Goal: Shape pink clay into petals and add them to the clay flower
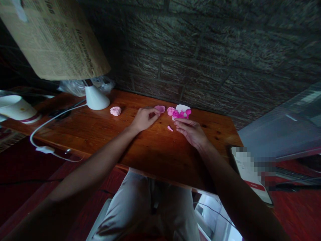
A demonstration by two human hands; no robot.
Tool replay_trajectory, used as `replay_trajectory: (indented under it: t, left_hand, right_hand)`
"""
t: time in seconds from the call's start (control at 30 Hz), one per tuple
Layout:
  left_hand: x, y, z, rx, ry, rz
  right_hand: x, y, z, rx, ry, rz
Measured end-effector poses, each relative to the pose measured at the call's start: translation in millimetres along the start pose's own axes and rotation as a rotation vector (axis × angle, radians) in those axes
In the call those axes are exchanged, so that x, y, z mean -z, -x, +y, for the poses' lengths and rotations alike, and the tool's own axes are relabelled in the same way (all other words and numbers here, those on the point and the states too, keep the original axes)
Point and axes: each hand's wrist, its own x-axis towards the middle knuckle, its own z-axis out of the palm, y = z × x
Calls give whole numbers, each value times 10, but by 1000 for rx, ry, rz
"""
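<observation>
My left hand (146,118) is closed in a pinch, its thumb and forefinger meeting at the near edge of a flat, light-pink oval piece of modelling clay (160,108). To the right, my right hand (192,131) has its fingertips pressed together; whatever is between them is too small to make out. Just beyond it, bright-pink clay pieces (185,113) lie on a white piece (182,107). Beside them is a crinkled pink clay piece (171,110). A small pink scrap (170,128) rests between my hands. Further left sits a pale-pink clay lump (115,111).
The wooden table (140,147) stands against a dark brick wall (175,50). At left are a lamp base (96,98) with a newsprint shade (62,40), its white cord (46,129) and a paper cup (17,108). A phone-like device (247,170) lies at the right edge.
</observation>
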Motion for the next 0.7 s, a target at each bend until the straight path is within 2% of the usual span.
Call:
replay_trajectory:
  t: [0.33,0.53,0.7]
  left_hand:
    - [19,1,6,0,14,1]
    - [6,-4,-34,-36,3,7]
    - [-11,-3,-60,-65,-12,19]
  right_hand:
    - [-20,39,-21,-31,33,-116]
    - [-32,22,2,-11,139,-70]
    - [-23,2,5,79,133,-16]
